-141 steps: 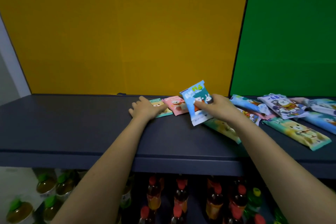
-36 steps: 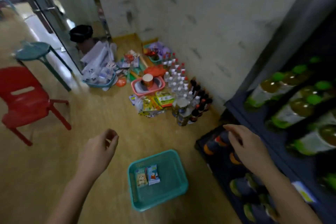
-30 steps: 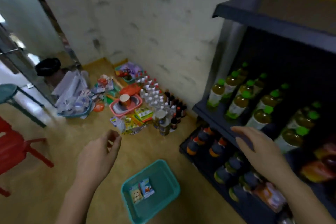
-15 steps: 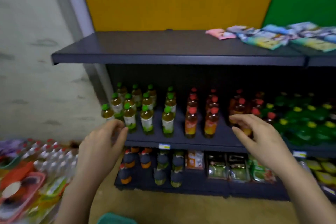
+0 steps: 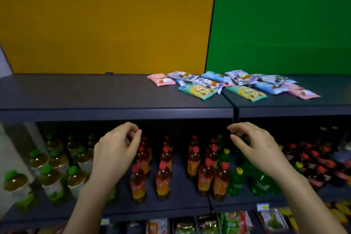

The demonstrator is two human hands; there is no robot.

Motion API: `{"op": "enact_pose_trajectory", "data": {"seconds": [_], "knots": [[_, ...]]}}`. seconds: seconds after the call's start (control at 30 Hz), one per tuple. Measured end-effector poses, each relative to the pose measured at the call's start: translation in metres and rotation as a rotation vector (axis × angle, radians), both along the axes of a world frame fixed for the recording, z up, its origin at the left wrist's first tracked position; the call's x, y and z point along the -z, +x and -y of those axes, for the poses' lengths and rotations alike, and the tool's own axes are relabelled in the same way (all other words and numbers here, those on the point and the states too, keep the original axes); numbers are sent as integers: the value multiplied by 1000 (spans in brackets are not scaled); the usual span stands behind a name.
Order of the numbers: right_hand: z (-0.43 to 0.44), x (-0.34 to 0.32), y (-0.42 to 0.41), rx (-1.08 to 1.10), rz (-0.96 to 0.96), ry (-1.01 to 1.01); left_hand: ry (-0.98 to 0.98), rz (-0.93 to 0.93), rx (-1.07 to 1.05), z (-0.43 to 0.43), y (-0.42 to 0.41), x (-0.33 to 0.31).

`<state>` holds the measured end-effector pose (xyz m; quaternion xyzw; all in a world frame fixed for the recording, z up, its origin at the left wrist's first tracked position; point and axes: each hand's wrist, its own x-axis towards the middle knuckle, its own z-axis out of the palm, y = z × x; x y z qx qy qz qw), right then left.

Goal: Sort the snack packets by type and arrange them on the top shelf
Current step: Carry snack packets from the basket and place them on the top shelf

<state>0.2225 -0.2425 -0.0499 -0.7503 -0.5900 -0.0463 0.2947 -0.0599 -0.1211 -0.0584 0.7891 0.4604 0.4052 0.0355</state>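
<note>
Several snack packets lie in a loose pile on the dark top shelf (image 5: 95,97), right of its middle. A pink packet (image 5: 161,80) is the leftmost, a teal and yellow packet (image 5: 197,91) lies near the front, and another teal and yellow packet (image 5: 246,92) lies right of it. White and blue packets (image 5: 240,78) sit behind. My left hand (image 5: 115,150) and my right hand (image 5: 254,146) hover below the shelf's front edge, fingers loosely curled, holding nothing.
Under the top shelf stand rows of bottles: green-capped tea bottles (image 5: 51,173) at left, red-capped orange bottles (image 5: 163,173) in the middle, green bottles (image 5: 235,180) further right. Bagged goods (image 5: 233,222) fill the lowest row. Yellow and green panels back the shelf.
My view swung up from the floor and its teal basket to the shelf unit. Both hands rose with it, empty, and now sit just under the top shelf's edge.
</note>
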Motion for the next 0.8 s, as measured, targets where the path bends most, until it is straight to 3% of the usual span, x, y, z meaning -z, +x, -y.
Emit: {"op": "enact_pose_trajectory", "data": {"seconds": [0.13,0.33,0.57,0.8], "knots": [[-57,-25,34,-70,10,4,19,55,-43,-34,43,-20],[-158,-53,52,-101,6,-56,-117,28,-63,-113,86,-46],[-225,-57,54,42,-56,-391,-404,40,-57,-194,117,-55],[-231,-68,43,38,-88,-550,-605,55,-107,-254,153,-68]]}}
